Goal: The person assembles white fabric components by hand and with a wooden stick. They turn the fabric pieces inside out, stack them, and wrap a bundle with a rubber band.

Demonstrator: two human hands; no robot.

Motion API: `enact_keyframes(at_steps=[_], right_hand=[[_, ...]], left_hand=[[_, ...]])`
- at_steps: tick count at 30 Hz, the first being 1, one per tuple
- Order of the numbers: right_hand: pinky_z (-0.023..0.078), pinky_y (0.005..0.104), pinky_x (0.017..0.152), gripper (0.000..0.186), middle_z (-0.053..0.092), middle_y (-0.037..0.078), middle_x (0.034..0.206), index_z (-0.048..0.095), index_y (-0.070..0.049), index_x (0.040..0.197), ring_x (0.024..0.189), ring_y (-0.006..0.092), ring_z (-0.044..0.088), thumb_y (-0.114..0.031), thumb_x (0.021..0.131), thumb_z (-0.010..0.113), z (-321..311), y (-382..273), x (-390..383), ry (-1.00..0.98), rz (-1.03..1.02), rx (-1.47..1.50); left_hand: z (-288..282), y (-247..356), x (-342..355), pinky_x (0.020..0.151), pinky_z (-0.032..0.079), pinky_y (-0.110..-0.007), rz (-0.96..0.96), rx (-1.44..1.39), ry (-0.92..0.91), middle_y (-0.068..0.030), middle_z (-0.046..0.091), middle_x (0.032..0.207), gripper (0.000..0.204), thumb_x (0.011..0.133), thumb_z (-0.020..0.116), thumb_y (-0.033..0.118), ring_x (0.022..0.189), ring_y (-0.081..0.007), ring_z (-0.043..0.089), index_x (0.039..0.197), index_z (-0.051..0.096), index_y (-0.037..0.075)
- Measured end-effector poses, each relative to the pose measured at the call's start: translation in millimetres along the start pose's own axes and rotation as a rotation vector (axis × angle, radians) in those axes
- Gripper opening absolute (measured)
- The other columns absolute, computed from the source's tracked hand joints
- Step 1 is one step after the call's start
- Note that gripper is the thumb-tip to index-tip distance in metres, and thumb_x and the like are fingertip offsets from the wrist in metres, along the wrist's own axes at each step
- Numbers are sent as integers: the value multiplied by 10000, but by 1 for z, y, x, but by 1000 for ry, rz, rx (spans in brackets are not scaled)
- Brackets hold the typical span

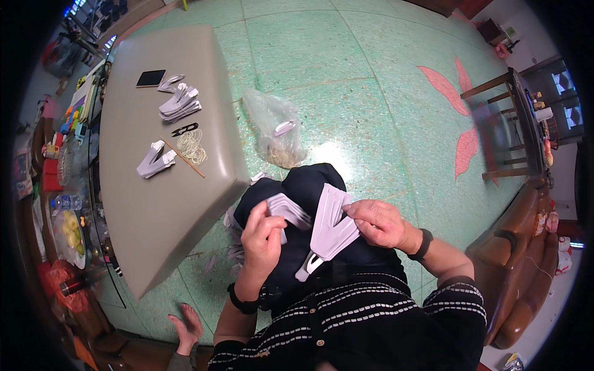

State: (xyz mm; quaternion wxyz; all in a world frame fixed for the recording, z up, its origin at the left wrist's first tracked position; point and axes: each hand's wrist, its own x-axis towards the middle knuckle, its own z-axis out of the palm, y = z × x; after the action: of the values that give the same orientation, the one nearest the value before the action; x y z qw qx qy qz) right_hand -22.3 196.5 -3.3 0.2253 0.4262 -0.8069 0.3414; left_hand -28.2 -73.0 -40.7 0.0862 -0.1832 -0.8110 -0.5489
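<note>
- While the right hand [380,224] pinches a V-shaped lilac bundle [328,226] between thumb and fingertips, its other fingers curl in toward the palm
- This bundle is over the dark lap [312,176], its two arms pointing far and its narrow end near the body, where a white piece [314,264] shows
- The left hand [262,238] is half open, fingers bent and tips close to the thumb; a second lilac bundle [289,209] is just at its fingertips, partly hidden, and I cannot tell whether the hand grips it
- Dark bands circle both wrists, the left one [244,302] and the right one [424,245]
- On the left is a beige padded bench [142,235]; toward its far end lie a phone [151,78] and, to the right and nearer, a pile of folded lilac pieces [180,105]
- Nearer on the bench lie black snips [184,129], a heap of cream loops [193,148], a thin stick [193,167] touching the heap, and one more lilac V [154,162] left of the stick
- Beyond the lap, a clear plastic bag [263,111] on the green floor [359,111] holds a lilac piece [284,128]
- A bare foot [187,324] shows at the near left, and a brown sofa [507,272] stands at the right
</note>
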Motion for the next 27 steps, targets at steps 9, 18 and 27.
enact_keyframes(at_steps=[9,18,27], right_hand=[[561,381,682,165,625,222,938,524,42,830,773,317,650,75,701,622,12,4,1,-3,-91,12],[458,432,898,425,542,185,1219,522,-15,1146,1101,348,548,10,732,615,24,24,-8,-49,207,90],[372,430,1006,623,442,117,1370,472,-106,1307,1266,310,426,14,717,633,48,41,28,-264,205,169]], left_hand=[[-3,36,14,930,414,-430,231,339,-201,-169,436,1256,458,641,724,74,1143,-325,479,1084,612,41],[3,2,-2,891,444,-463,520,329,12,-143,561,1139,160,728,660,81,1036,-318,562,830,547,32],[-3,-10,-1,895,446,-470,616,303,-33,-130,571,1136,80,768,591,69,1036,-302,564,807,543,18]])
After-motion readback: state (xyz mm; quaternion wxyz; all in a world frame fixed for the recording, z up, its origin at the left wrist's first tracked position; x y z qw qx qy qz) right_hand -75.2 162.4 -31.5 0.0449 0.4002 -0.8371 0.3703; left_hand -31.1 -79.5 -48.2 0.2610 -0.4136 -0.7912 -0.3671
